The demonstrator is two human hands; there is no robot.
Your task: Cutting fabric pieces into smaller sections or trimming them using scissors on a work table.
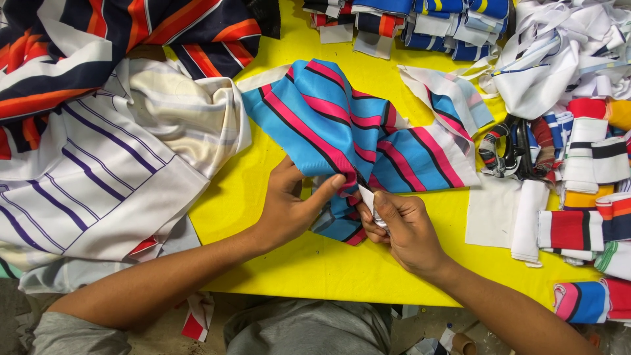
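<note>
A blue cloth with pink and black stripes [328,121] lies bunched on the yellow table [236,197]. My left hand [289,204] pinches the cloth's lower edge between thumb and fingers. Just to its right, my right hand [404,227] grips the same edge where a small white piece [366,196] sticks up between the fingers. The two hands almost touch. The cloth's underside is white where it folds over at the right.
A white cloth with purple stripes [98,177] and a navy, orange and white cloth [79,46] cover the left side. Folded striped pieces [420,20] are stacked at the back. Striped bands and white scraps [585,184] crowd the right. Scissors [509,151] lie among them.
</note>
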